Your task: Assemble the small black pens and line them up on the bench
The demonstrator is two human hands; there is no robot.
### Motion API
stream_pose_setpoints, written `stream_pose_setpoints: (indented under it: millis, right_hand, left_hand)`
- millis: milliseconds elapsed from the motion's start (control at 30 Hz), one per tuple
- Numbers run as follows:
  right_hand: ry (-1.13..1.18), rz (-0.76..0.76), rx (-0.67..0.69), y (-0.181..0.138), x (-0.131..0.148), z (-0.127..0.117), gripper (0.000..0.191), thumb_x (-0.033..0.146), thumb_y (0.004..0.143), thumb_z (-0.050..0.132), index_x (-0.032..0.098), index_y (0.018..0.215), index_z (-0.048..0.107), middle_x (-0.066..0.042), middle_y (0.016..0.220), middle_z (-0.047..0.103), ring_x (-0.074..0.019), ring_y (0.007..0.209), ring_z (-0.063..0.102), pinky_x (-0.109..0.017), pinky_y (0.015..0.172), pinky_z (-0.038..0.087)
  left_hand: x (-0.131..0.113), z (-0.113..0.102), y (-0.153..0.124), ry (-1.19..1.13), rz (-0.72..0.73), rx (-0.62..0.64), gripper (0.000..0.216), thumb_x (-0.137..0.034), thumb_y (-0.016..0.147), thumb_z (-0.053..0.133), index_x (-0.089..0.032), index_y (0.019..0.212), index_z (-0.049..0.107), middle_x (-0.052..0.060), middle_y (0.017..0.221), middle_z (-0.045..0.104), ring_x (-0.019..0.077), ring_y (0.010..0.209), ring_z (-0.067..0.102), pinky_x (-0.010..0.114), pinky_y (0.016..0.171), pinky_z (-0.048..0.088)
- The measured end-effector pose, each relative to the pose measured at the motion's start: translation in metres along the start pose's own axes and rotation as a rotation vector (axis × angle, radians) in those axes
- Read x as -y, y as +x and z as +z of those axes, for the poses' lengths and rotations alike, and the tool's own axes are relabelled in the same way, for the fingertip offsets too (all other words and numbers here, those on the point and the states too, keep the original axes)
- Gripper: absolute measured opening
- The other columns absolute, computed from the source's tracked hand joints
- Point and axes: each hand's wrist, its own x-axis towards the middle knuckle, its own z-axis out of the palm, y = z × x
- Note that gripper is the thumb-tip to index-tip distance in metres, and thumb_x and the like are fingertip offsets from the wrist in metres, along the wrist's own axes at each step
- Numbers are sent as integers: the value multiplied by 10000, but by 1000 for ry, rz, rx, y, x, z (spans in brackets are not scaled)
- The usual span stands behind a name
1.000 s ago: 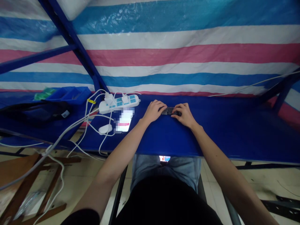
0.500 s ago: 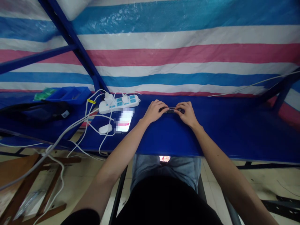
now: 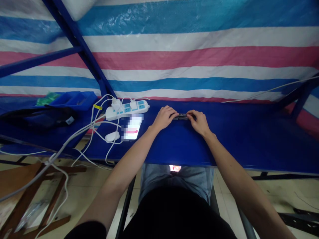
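Dark slender items (image 3: 182,117), one group, aligned side to side at the blue tabletop (image 3: 179,142); left end gripped by the fingers of the left hand (image 3: 164,117), right end by those of the right hand (image 3: 199,121). A white power strip (image 3: 127,110) is placed farther left.

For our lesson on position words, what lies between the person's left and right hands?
The head view shows dark, slender items between the left hand and the right hand, one hand at each end; they are too small to identify.
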Motion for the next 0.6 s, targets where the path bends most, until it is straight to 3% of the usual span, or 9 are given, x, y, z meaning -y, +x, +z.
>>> stream_pose_setpoints:
  millis: [167,400,600]
  right_hand:
    - [-37,-15,29,0,-2,1,224,429,943,657,236,1004,752,-81,977,792,-274,885,708,-424,847,457]
    - [-96,-86,46,0,-5,2,311,418,1027,522,242,1002,777,-81,927,777,-269,869,668,-411,806,413]
    - [-97,-68,54,-1,-5,2,365,385,1054,446,221,1024,771,-76,868,776,-268,838,662,-406,807,398]
  left_hand:
    - [2,1,0,16,10,5,351,-405,1091,469,-213,986,744,48,991,750,228,1010,609,407,937,420]
    - [3,2,1,25,10,24,426,-473,1085,453,-210,865,706,53,901,724,230,949,607,408,925,423]
    - [0,1,-1,-31,16,-41,274,-442,1072,506,-243,1091,694,44,1106,746,228,1049,620,413,998,421]
